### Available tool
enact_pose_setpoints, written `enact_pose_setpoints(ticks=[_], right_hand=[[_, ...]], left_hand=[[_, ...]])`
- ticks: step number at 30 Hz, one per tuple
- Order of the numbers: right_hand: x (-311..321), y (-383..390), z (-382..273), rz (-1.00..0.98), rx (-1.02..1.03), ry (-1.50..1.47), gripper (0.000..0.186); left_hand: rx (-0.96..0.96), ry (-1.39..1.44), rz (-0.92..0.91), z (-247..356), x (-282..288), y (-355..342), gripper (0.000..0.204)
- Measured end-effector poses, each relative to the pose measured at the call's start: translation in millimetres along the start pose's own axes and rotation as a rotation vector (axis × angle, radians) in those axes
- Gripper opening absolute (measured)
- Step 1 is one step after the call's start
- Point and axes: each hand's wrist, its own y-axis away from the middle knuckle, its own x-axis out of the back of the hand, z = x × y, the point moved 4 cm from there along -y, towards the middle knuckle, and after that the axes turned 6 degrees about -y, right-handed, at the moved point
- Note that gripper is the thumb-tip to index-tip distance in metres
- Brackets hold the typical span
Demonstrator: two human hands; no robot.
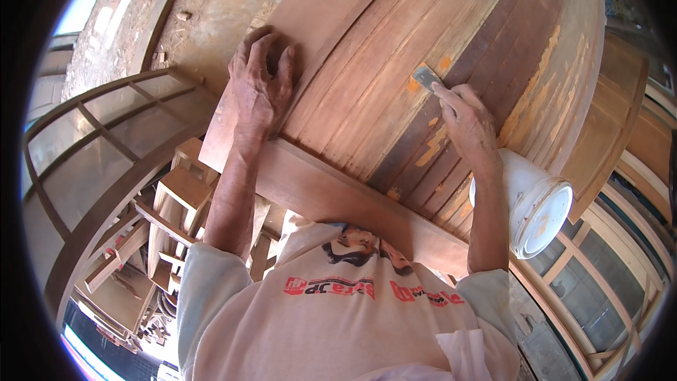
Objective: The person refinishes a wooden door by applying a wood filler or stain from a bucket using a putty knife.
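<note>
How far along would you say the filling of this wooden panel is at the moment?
Done: orange filler patches already dot the dark boards and the panel's right edge. In hand: the right hand presses a small putty knife against the wooden panel at a fresh orange spot, while the left hand lies flat on it; a white tub sits beside the right wrist. Left: the patches look rough, not smoothed.

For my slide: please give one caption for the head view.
Right hand presses putty knife to wooden panel; left hand rests flat on it.
</note>
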Motion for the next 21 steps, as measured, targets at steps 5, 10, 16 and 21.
enact_pose_setpoints(ticks=[5,10,16,21], right_hand=[[4.4,1.5,1.2,-0.02,-0.034,0.017,0.034],[3.5,5.3,3.2,-0.034,-0.032,-0.003,0.035],[-16.7,26.3,-6.0,-0.07,0.0,-0.056,0.036],[-11.9,32.1,-16.8,-0.029,0.025,-0.098,0.035]], left_hand=[[-0.01,0.015,0.009,-0.3,-0.8,0.2,0.036],[-0.015,-0.006,0.015,1.3,-0.3,-0.5,0.037],[-0.016,0.017,0.014,-0.4,-2.2,0.8,0.036],[-0.01,0.013,0.012,0.8,1.2,0.9,0.035]])
